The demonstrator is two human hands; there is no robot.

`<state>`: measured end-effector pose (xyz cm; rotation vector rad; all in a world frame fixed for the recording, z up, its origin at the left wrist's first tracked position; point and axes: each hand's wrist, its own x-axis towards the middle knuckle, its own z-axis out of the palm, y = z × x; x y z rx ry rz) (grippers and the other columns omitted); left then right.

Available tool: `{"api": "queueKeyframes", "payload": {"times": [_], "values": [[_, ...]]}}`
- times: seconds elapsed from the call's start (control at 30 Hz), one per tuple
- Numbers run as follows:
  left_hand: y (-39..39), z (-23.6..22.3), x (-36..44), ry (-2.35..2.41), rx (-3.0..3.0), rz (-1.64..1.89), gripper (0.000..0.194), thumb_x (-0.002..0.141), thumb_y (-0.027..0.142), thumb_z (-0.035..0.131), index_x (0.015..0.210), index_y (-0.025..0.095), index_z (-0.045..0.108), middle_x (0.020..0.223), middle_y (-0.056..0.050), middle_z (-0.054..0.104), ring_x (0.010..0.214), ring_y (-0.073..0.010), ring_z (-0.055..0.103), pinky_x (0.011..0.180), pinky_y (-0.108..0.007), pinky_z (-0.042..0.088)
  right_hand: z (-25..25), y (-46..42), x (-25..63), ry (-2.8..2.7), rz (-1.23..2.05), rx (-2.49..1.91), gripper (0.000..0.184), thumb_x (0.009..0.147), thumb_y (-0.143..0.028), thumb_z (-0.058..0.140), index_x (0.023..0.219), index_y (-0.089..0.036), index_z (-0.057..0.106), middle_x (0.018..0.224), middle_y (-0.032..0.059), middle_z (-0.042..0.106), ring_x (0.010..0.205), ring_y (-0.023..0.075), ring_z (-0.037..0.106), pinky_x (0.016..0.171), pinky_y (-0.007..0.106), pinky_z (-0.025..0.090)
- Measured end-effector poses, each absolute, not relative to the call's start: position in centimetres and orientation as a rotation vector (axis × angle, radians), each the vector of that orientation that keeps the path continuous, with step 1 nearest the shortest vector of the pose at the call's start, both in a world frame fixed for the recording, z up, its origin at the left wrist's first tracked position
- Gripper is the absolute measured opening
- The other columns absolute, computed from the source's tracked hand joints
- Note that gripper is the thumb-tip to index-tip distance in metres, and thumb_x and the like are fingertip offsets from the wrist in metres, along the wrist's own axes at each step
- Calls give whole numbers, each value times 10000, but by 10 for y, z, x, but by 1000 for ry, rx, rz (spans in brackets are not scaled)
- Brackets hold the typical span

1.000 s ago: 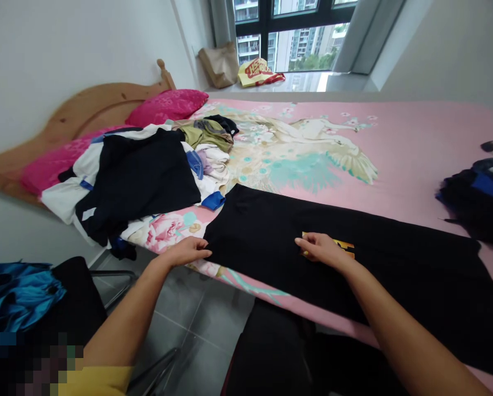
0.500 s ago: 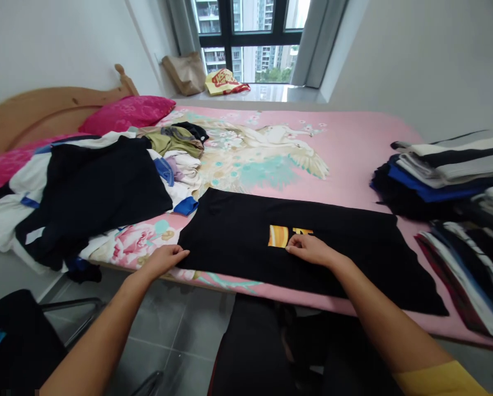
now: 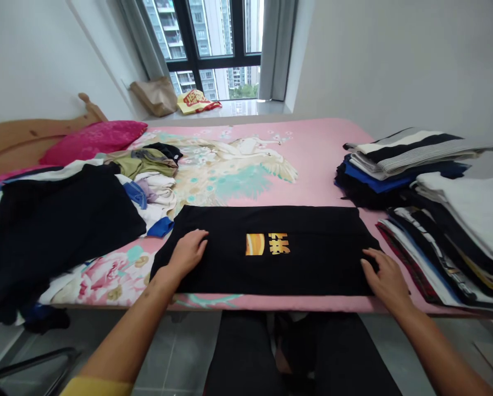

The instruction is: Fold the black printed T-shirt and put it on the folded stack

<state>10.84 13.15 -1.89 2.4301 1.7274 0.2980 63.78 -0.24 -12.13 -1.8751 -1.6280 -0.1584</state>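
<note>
A black T-shirt point(image 3: 312, 258) with a small orange and yellow print lies folded into a long strip across the near edge of the pink bed point(image 3: 324, 148). My left hand point(image 3: 187, 253) rests flat on the shirt's left end, fingers spread. My right hand point(image 3: 385, 281) lies at the shirt's right end, fingers stretched out and touching the cloth's edge. Neither hand grips anything.
A loose heap of unfolded clothes point(image 3: 65, 220) covers the bed's left side, beside a magenta pillow point(image 3: 93, 140). Stacks of folded clothes point(image 3: 436, 220) sit at the right. Bags point(image 3: 155, 96) stand on the window ledge. A chair frame point(image 3: 32, 363) is on the tiled floor at lower left.
My right hand slid from the shirt's print out to its right end. My left hand moved onto the shirt's left end. The view swung to the right.
</note>
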Motion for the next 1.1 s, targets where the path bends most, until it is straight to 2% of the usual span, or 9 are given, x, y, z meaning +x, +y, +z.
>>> {"api": "queueKeyframes", "payload": {"times": [0.13, 0.23, 0.4, 0.47, 0.63, 0.77, 0.87, 0.97, 1.1], "values": [[169, -15, 154, 1744, 2411, 52, 397, 879, 401, 522, 1207, 178, 531, 1272, -103, 519, 1134, -239, 511, 965, -471, 404, -139, -22, 647, -1646, -199, -1909, 392, 849, -422, 408, 1092, -165, 577, 1174, 159, 580, 1164, 296, 498, 1003, 487, 392], [193, -14, 171, 1721, 2431, -30, 415, 868, 418, 535, 1196, 165, 535, 1233, -101, 538, 1107, -241, 521, 953, -489, 398, -136, -25, 642, -1654, -194, -1921, 382, 859, -385, 409, 1127, -159, 562, 1228, 152, 556, 1215, 283, 459, 1025, 477, 374], [221, -12, 172, 1682, 2555, -261, 343, 750, 420, 573, 939, 149, 666, 969, -145, 659, 976, -323, 586, 945, -529, 316, -121, -19, 648, -1574, -152, -2022, 446, 816, -385, 488, 1201, -160, 519, 1247, 146, 539, 1190, 269, 469, 1020, 454, 374], [224, -10, 160, 1647, 2706, -263, 297, 737, 394, 536, 890, 174, 665, 984, -130, 668, 1000, -308, 580, 981, -489, 290, -119, -17, 655, -1508, -136, -2056, 478, 807, -408, 504, 1212, -155, 506, 1217, 145, 554, 1154, 270, 490, 1001, 445, 387], [218, 2, 125, 1788, 2795, 44, 329, 786, 412, 456, 994, 208, 608, 869, -28, 693, 904, -224, 610, 1049, -423, 253, -122, -19, 673, -1419, -108, -2105, 459, 839, -440, 452, 1182, -142, 513, 1162, 144, 584, 1091, 269, 526, 964, 431, 405], [203, 3, 134, 1969, 2794, 245, 369, 796, 366, 462, 1079, 171, 597, 1071, -104, 650, 1029, -299, 562, 978, -508, 317, -121, -23, 679, -1380, -79, -2190, 503, 828, -448, 460, 1205, -118, 504, 1148, 154, 595, 1055, 279, 546, 934, 419, 415], [173, -13, 169, 1713, 2857, 497, 348, 833, 338, 454, 1101, 174, 604, 1157, -118, 617, 1117, -287, 529, 995, -466, 349, -111, -24, 686, -1262, 49, -2325, 472, 839, -452, 439, 1167, -129, 543, 1051, 141, 643, 978, 277, 584, 871, 401, 435], [129, -43, 207, 1181, 2938, 426, 306, 874, 317, 437, 1085, 218, 636, 1225, -76, 606, 1215, -240, 484, 1079, -424, 293, -98, -19, 692, -1177, 294, -2481, 425, 863, -491, 389, 1018, -169, 620, 928, 122, 675, 886, 268, 618, 768, 370, 447], [88, -79, 230, 1088, 2931, 304, 434, 887, 325, 423, 1301, 238, 520, 1379, -78, 492, 1300, -259, 406, 1097, -466, 267, -86, 1, 695, -1195, 322, -2504, 407, 881, -492, 376, 974, -181, 622, 932, 112, 678, 888, 243, 625, 752, 332, 440]]}}
